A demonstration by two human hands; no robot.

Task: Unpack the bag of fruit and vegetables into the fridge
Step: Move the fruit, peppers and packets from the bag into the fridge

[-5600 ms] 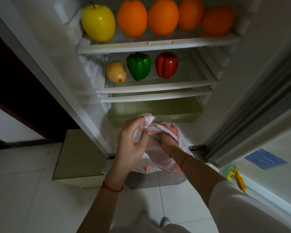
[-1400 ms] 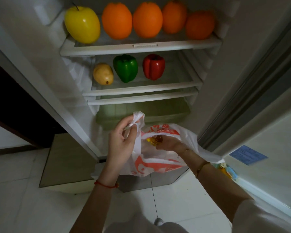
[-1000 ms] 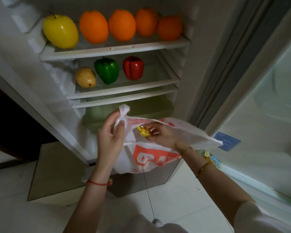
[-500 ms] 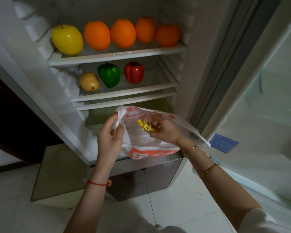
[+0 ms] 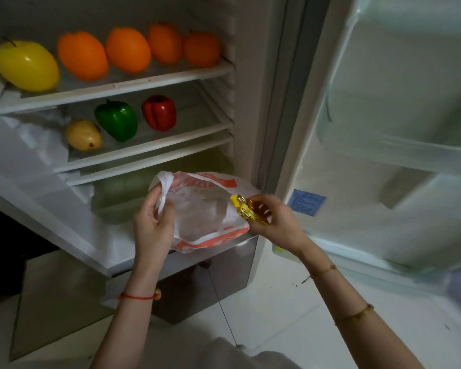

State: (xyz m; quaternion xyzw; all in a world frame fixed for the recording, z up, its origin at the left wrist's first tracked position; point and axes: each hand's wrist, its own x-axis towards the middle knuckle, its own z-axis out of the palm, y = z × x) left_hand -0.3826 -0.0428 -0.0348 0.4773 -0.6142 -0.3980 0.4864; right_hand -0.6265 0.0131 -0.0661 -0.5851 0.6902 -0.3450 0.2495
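Observation:
My left hand (image 5: 152, 226) grips the handle of a white and orange plastic bag (image 5: 202, 211), held open in front of the fridge's lower part. My right hand (image 5: 273, 219) holds a small yellow packet (image 5: 246, 213) just outside the bag's right edge. On the top shelf (image 5: 133, 85) lie a yellow apple (image 5: 27, 65) and several oranges (image 5: 128, 49). The shelf below holds a potato (image 5: 83, 135), a green pepper (image 5: 117, 120) and a red pepper (image 5: 159, 112).
A greenish crisper drawer (image 5: 123, 193) sits behind the bag. The open fridge door (image 5: 399, 129) with its clear bins stands at the right, a blue label (image 5: 306, 202) near its lower edge. White tiled floor (image 5: 290, 310) lies below.
My right hand has drawn the yellow packet out of the bag and moved it right, past the bag's edge. The left hand keeps its grip on the bag. The view has shifted right.

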